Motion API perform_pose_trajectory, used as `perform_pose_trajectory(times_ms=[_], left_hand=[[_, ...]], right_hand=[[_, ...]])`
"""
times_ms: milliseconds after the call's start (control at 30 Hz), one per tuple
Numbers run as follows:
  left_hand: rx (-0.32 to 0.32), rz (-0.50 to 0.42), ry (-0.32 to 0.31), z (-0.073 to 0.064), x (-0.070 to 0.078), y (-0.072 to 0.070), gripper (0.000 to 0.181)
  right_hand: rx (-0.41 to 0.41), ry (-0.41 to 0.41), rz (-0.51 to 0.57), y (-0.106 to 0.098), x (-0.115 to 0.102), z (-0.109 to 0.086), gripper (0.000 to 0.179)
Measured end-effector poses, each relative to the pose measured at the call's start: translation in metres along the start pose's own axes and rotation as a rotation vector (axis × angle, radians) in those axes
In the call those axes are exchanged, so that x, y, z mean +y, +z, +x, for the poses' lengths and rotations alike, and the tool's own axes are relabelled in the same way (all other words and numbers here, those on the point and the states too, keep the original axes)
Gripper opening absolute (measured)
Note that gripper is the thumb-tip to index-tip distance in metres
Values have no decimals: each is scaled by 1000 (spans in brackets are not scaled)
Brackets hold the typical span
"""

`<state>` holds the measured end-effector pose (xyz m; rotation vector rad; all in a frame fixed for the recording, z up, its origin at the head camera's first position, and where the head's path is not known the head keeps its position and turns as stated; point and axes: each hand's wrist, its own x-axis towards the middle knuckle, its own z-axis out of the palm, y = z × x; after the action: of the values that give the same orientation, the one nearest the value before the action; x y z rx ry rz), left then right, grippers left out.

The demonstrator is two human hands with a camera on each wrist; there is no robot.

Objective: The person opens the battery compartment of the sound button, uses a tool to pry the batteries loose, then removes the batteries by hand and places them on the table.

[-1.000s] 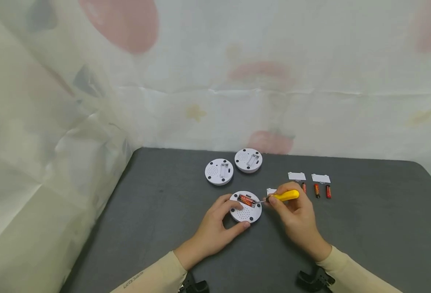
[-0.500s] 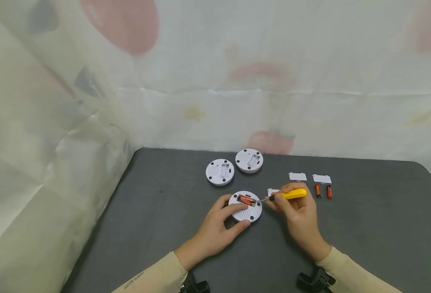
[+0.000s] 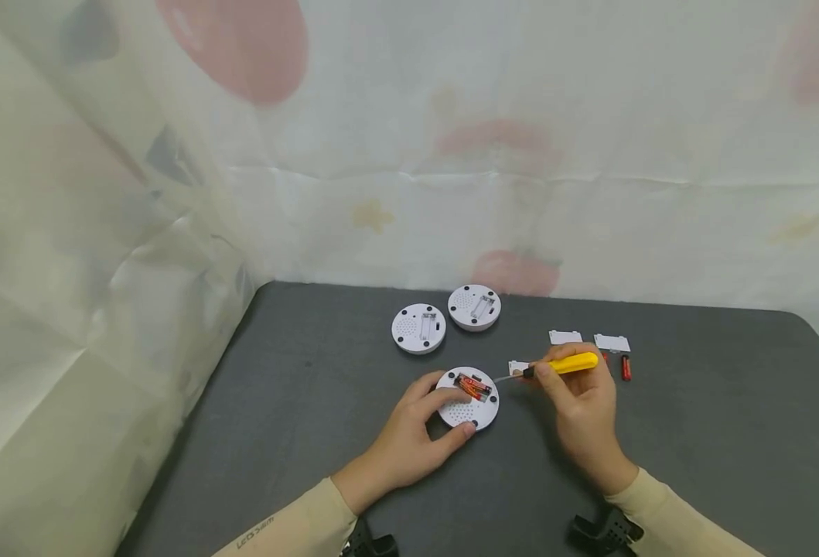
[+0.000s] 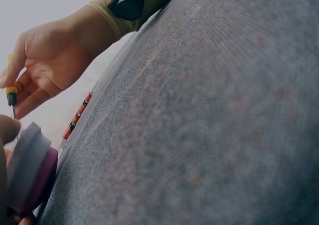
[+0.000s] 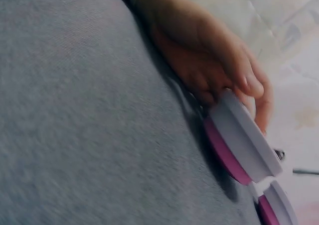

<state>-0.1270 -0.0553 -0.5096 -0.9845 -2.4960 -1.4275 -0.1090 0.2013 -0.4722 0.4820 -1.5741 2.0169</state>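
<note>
A round white battery-powered device (image 3: pixel 462 413) lies face down, its compartment uncovered. Its pink lower half (image 5: pixel 227 153) shows in the right wrist view. My left hand (image 3: pixel 409 437) grips it from the left, thumb on the near rim and a finger across the top beside the compartment. Two red batteries (image 3: pixel 472 385) lie askew at the compartment, spread slightly apart. Between thumb and fingers, my right hand (image 3: pixel 583 410) holds a screwdriver (image 3: pixel 573 362) by its yellow handle. The thin shaft points left, its tip at the device's right rim, beside the batteries.
Two more round white devices (image 3: pixel 419 329) with bare compartments stand behind, close together. White battery covers (image 3: pixel 612 343) and red batteries (image 3: pixel 626 368) lie at the back right, partly hidden by my right hand. A patterned cloth (image 3: pixel 381 232) hangs behind the table.
The screwdriver and right hand have drawn back to the right, its tip leaving the batteries. The batteries, side by side half a second ago, now splay apart. The left hand keeps its grip.
</note>
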Motion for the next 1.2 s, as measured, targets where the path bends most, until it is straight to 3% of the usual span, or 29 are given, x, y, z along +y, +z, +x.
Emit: perform_pose_trajectory(times_ms=[167,433,667,767,900,967,1033,1200], left_hand=[[-18,-18,-37,-1,2,-1,36],[-20,-17,-9,0,1,0,37],[-29,-28,-22,0,0,1,38],[-29,-26,-26,0,0,1,38],[-17,-28,-38,-1,0,1,37],[-7,-23,-38,-1,0,1,37],[-3,-15,-34,-1,1,1,37],[11,-6,-14,-2,-1,2,38]], right_hand=[[98,4,-77,-5,-2,8,33],[187,13,-216,-26,-8,26,56],[275,-6,-274,-60,-12,49,39],[322,-57,-423,-79,-11,57,35],[429,-130,-733,-105,-7,67,36],[477,-154,-839,-119,-5,70,36],[507,-182,-906,-131,-4,73,33],[496,-215,-1049,-162,-3,74,27]])
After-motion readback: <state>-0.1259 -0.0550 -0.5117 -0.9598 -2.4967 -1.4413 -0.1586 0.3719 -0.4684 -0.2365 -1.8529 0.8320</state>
